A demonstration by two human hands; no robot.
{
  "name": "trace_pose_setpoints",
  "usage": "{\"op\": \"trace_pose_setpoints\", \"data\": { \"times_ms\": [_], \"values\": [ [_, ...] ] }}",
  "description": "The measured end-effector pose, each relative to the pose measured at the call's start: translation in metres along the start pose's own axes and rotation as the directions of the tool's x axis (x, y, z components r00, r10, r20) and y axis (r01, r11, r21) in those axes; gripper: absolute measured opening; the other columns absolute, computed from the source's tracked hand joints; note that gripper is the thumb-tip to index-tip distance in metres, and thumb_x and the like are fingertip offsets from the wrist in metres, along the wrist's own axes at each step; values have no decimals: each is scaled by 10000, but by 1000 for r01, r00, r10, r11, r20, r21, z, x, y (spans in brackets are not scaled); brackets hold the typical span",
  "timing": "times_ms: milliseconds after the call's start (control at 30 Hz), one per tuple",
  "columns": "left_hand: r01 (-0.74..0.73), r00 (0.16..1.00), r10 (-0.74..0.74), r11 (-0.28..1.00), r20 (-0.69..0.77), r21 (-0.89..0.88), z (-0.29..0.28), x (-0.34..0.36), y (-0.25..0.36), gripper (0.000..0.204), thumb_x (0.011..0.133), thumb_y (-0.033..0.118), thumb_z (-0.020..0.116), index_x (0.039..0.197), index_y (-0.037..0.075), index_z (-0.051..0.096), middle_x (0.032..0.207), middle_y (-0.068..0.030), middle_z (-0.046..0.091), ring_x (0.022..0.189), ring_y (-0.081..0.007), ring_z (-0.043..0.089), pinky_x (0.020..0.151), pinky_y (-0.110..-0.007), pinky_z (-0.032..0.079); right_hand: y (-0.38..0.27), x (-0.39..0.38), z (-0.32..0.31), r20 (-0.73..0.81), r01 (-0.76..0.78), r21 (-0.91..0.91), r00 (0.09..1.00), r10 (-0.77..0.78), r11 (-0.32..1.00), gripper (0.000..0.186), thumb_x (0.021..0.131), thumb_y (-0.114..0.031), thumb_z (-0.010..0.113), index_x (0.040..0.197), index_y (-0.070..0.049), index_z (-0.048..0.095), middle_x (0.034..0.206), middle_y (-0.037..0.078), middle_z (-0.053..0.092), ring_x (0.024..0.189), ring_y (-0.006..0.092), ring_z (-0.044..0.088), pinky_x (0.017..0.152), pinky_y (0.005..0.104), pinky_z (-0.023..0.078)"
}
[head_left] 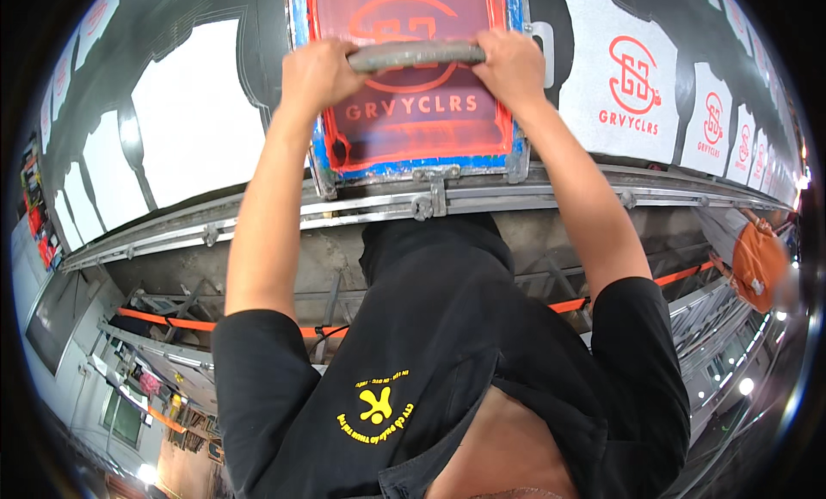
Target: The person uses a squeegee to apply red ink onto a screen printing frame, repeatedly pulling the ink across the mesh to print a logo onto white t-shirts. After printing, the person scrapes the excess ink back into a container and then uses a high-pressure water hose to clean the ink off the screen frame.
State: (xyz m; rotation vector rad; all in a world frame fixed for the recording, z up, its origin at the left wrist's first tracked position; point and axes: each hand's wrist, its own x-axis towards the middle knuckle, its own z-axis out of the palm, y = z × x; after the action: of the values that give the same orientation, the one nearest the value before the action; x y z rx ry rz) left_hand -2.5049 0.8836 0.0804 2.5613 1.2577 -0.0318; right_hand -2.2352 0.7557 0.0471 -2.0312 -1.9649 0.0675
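With my left hand and my right hand I grip opposite ends of a long grey squeegee. It lies across a screen-printing screen coated in red ink, with a logo and lettering showing through. The screen has a blue-stained metal frame and is mounted at a metal rail running across in front of me. Whatever lies under the screen is mostly hidden. My fingers are curled round the squeegee, slightly blurred.
Blank white garment panels lie on the dark printing table at left; panels with red prints at right. An orange bar runs below the rail. A co-worker in orange stands far right.
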Motion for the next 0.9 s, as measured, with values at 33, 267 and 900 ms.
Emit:
{"op": "trace_pose_setpoints", "data": {
  "times_ms": [33, 267, 900],
  "values": [
    [5, 1000, -5, 1000, -4, -13, 10, -24, 1, 411, 733, 464, 819, 1011, 161, 817, 932, -108, 762, 861, -321, 745, 766, -450, 595, -9, -21, -4, 41, 6, -5, 999, -6, 1000, 310, 656, -185, 849, 933, -163, 709, 877, 13, 648, 883, 240, 651, 776, 413, 499],
    [-99, 984, 83, 991, -159, -92, 35, -145, 35, 423, 703, 324, 858, 1047, 92, 776, 1007, -98, 759, 928, -319, 731, 805, -417, 589, -54, -137, -20, -17, 47, 120, 999, -45, 992, 369, 632, -144, 827, 965, -141, 669, 926, 28, 628, 907, 250, 624, 788, 406, 482],
    [-13, 1000, 12, 997, 14, 70, -22, 116, -36, 626, 722, 701, 769, 909, 104, 793, 863, -151, 759, 848, -355, 734, 769, -472, 578, 31, 110, 2, -44, -27, 41, 999, 29, 999, 297, 718, -237, 855, 940, -104, 710, 870, 63, 689, 863, 317, 667, 746, 444, 522]
  ]
}}
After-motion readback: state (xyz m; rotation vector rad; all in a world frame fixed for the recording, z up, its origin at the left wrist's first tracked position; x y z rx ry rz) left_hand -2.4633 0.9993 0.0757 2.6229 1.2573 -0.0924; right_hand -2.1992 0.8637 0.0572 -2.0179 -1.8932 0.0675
